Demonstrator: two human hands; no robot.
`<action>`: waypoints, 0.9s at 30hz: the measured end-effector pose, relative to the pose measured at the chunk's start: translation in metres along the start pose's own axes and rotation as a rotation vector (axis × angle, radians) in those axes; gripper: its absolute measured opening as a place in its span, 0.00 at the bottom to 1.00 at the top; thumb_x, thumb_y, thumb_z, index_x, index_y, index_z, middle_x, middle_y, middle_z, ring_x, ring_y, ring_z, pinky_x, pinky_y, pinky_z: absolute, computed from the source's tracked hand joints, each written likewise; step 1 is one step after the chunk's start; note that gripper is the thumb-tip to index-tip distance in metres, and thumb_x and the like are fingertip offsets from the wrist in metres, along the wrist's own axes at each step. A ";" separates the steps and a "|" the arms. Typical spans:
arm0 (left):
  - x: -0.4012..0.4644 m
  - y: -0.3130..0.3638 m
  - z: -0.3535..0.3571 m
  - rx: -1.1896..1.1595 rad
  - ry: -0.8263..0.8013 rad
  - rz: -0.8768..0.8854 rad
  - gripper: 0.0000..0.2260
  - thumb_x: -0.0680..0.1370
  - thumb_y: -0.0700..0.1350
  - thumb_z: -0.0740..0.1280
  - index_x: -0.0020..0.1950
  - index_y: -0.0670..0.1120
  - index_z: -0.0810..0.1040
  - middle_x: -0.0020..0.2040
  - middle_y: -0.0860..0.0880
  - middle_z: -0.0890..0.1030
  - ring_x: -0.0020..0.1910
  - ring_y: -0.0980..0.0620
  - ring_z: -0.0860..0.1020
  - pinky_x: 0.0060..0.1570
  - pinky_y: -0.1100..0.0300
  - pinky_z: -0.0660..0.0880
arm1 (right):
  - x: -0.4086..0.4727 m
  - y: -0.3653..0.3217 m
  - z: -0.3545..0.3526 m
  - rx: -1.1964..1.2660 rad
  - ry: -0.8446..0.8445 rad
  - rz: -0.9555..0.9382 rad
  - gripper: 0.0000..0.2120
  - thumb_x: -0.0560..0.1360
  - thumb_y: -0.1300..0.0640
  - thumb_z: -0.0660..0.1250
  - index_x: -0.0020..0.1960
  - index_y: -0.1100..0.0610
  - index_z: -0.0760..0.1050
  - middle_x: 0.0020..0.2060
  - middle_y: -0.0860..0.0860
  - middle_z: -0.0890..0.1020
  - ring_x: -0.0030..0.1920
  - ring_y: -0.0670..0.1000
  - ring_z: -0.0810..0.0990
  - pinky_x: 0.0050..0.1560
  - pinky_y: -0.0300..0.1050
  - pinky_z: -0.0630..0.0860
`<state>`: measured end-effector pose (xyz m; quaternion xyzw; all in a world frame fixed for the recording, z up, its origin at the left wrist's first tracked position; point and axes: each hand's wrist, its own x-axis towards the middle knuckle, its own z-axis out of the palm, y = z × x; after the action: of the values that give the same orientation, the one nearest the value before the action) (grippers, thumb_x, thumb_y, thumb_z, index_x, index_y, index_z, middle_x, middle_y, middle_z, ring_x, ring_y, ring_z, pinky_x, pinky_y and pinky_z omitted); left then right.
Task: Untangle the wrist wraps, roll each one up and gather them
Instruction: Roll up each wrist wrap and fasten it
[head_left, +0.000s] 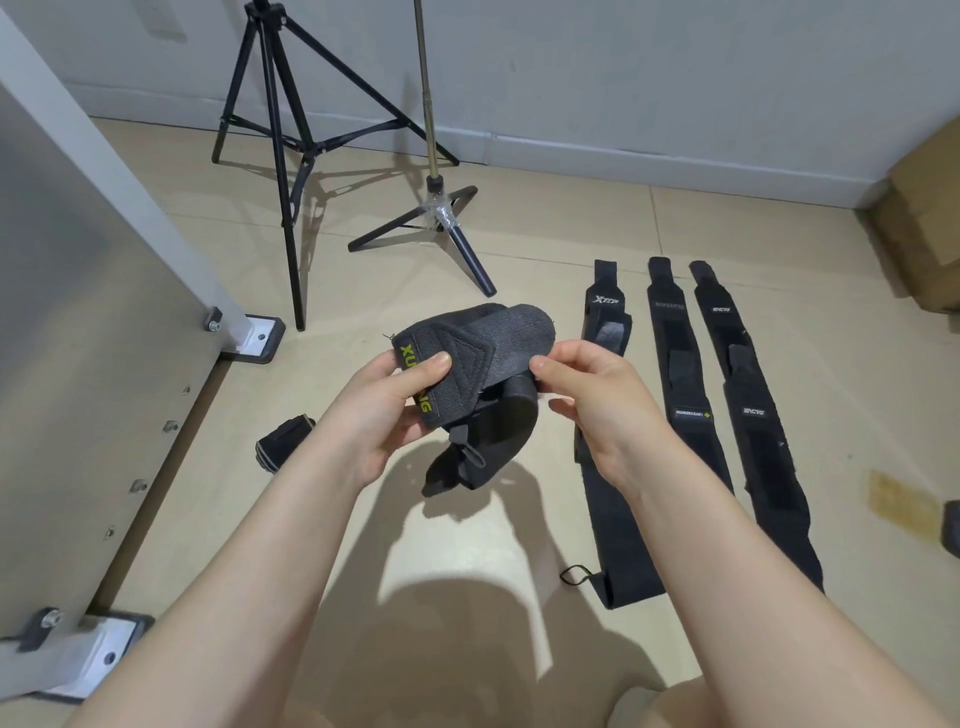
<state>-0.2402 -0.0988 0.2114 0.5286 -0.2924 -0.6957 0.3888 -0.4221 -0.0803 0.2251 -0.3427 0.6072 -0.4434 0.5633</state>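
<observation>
A dark grey wrist wrap with yellow lettering is held up over the floor, folded over itself, its tail and thumb loop hanging below. My left hand grips its lettered end with the thumb on top. My right hand pinches its right side. Three black wraps lie flat and stretched out on the floor to the right: one with white lettering, a middle one, and the rightmost. A rolled-up wrap sits on the floor to the left, below my left hand.
A black tripod and a second stand occupy the tiled floor ahead. A grey panel on bolted feet runs along the left. Cardboard boxes stand at the right wall. A small dark object shows at the right edge.
</observation>
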 end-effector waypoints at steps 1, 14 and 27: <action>0.000 0.000 0.000 0.022 0.038 0.010 0.10 0.76 0.42 0.68 0.57 0.48 0.77 0.46 0.51 0.83 0.36 0.54 0.83 0.33 0.65 0.77 | -0.001 -0.001 0.000 -0.025 0.002 -0.003 0.10 0.74 0.63 0.68 0.36 0.54 0.72 0.35 0.49 0.78 0.35 0.45 0.75 0.40 0.38 0.69; 0.000 -0.003 0.005 0.011 0.201 0.049 0.10 0.75 0.41 0.70 0.55 0.46 0.76 0.45 0.48 0.82 0.31 0.54 0.82 0.28 0.66 0.76 | 0.002 0.010 0.015 -0.063 0.012 -0.128 0.10 0.76 0.68 0.63 0.44 0.53 0.76 0.38 0.50 0.79 0.39 0.45 0.79 0.46 0.36 0.77; 0.002 -0.005 0.005 0.068 0.200 0.018 0.10 0.74 0.41 0.71 0.53 0.46 0.75 0.45 0.47 0.83 0.33 0.54 0.82 0.29 0.66 0.76 | 0.004 0.010 0.016 0.064 -0.163 0.052 0.07 0.82 0.63 0.55 0.52 0.60 0.71 0.46 0.53 0.80 0.45 0.47 0.80 0.50 0.38 0.78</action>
<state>-0.2468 -0.0978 0.2074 0.6057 -0.2804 -0.6254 0.4042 -0.4059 -0.0825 0.2145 -0.3435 0.5536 -0.4183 0.6329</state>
